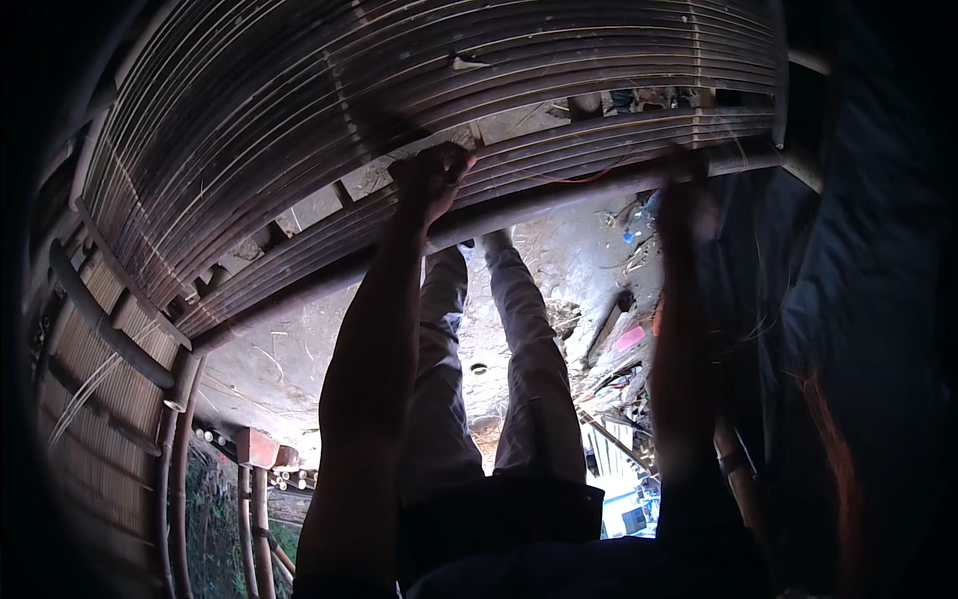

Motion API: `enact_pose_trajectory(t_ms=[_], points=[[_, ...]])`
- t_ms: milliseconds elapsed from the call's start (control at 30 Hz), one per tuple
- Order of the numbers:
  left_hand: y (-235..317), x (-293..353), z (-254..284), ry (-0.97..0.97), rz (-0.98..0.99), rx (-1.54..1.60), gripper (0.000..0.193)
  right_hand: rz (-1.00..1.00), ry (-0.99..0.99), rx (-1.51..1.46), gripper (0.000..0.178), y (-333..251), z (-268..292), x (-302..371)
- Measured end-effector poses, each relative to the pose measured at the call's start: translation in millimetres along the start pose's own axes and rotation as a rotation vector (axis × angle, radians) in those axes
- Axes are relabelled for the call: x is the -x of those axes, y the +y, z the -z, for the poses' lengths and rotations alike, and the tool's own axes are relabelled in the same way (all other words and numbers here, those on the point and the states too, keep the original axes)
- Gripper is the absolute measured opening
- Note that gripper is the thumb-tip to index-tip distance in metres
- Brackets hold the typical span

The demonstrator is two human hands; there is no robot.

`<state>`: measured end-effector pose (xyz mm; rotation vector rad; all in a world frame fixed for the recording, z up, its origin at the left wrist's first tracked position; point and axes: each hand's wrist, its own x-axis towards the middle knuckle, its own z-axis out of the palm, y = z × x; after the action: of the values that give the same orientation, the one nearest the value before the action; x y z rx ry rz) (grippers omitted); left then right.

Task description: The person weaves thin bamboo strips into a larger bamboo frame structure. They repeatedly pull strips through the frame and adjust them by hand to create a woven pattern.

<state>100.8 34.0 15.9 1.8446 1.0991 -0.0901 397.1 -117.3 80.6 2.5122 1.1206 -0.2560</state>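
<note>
A long seat of narrow bamboo slats [559, 152] stretches across the view, with an open gap between its front strip of slats and the wider slatted part behind. My left hand [434, 180] is closed on top of the front slats, beside the gap; what its fingers hold is hidden. A thin orange-brown strand [589, 178] curves over the slats to the right of that hand. My right hand [689, 205] is dark and blurred at the right part of the thick front bamboo pole [559, 200], so its fingers cannot be made out.
Below the pole, my legs [529, 339] stand on pale, littered ground. A pink scrap [630, 338] lies among sticks at the right. A slatted bamboo end panel [100, 369] rises at the left. Dark cloth or sheeting [868, 299] hangs at the right, with reddish-orange fibres [833, 434] near it.
</note>
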Motion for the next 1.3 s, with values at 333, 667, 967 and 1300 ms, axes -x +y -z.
enact_pose_trajectory(t_ms=[333, 667, 967, 1300], points=[[-26, -43, -24, -0.131, 0.179, -0.15, 0.034, 1.094, -0.275, -0.07, 0.022, -181, -67, -36], [17, -38, -23, 0.076, 0.455, -0.323, 0.041, 0.742, -0.152, -0.183, 0.013, -176, -20, -8], [27, 141, 9, 0.445, -0.019, 1.254, 0.028, 0.203, -0.898, -2.216, 0.038, -57, 109, 83], [138, 173, 75, 0.485, 0.199, 1.688, 0.057, 0.338, -0.403, -1.293, 0.026, -17, 2, 157]])
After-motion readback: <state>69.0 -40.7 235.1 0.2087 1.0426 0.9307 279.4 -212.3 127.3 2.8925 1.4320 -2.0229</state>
